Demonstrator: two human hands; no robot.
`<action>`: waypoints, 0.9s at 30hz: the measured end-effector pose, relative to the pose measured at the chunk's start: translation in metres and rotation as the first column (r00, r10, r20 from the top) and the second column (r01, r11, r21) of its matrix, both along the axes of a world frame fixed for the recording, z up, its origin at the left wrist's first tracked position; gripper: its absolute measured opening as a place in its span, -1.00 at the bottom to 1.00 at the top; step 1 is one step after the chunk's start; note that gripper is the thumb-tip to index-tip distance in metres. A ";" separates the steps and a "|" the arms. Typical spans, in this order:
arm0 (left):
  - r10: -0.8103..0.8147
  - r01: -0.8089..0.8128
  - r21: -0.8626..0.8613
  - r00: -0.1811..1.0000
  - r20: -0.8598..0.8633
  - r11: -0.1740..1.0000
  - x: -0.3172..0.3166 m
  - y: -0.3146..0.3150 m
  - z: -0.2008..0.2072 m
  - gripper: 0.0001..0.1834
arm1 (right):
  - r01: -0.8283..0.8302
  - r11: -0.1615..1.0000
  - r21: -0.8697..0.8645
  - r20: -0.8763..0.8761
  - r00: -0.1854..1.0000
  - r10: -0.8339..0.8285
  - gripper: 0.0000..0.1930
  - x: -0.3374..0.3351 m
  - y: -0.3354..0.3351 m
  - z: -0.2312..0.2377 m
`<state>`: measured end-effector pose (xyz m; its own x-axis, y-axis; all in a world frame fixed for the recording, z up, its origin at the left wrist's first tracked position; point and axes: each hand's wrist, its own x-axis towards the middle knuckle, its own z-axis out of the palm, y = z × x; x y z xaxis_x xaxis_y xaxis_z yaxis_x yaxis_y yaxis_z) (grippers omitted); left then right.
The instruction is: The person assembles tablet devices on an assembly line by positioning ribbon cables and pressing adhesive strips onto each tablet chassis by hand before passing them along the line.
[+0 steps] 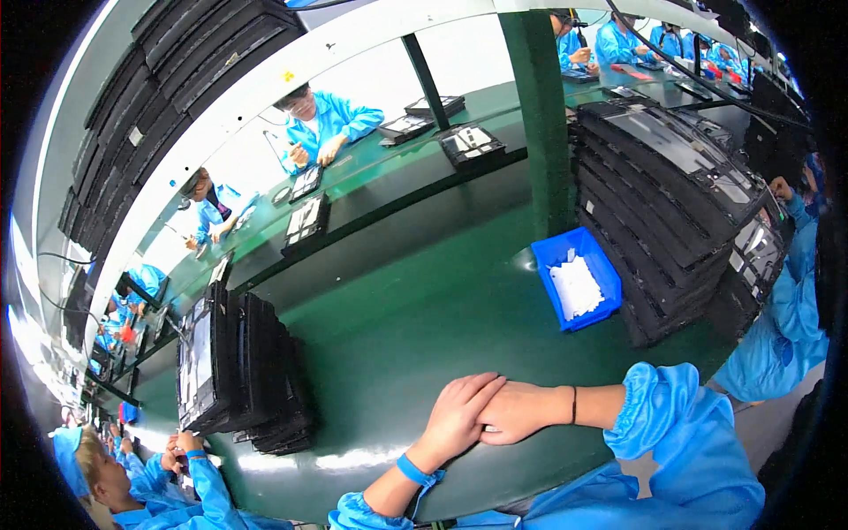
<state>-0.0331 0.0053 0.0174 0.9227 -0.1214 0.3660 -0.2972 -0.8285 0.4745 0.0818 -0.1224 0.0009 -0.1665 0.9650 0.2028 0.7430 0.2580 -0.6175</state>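
Blue bin (594, 315), seen on the green tabletop (397, 327) beyond and to the right of two overlapping hands. The left hand (455, 415) lays relaxed, extended fingers across the right hand (527, 412); the right fingertips are hidden, so whether they are curled or straight cannot be told. A blue strap (417, 470) rings the left wrist, a thin dark band (574, 405) the right; gathered blue sleeves (662, 406) cover both forearms.

Farther out, the bin is tilted relative to the hands and contains white pieces (579, 287). Just beside it rises the right stack (645, 230) of black trays, partly screening a neighbouring worker (777, 340). A green post (543, 124) behind the bin interrupts the view of the far work line. The left stack (265, 371) stands well apart, near another worker (177, 486).

Materials: the bin is smooth, rectangular and open-topped; its contents are pale and irregularly heaped. The trays are matte and flat, with rough edges; the right stack's top bears grey and white panels. The tabletop is glossy, reflecting light in streaks.
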 end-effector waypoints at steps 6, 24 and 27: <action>0.024 -0.022 0.049 0.999 -0.036 0.999 -0.011 0.006 -0.001 -0.37 | -0.025 0.998 0.054 -0.001 1.000 0.025 -0.78 -0.005 0.003 0.005; 0.020 -0.019 0.006 0.999 -0.051 1.000 -0.015 0.007 -0.004 -0.39 | -0.033 0.999 0.031 0.047 0.998 0.032 -0.77 -0.005 0.005 0.003; 0.026 -0.025 0.023 0.999 -0.037 0.999 -0.014 0.009 -0.005 -0.39 | -0.034 0.999 0.038 0.023 0.999 0.033 -0.77 -0.005 0.006 0.005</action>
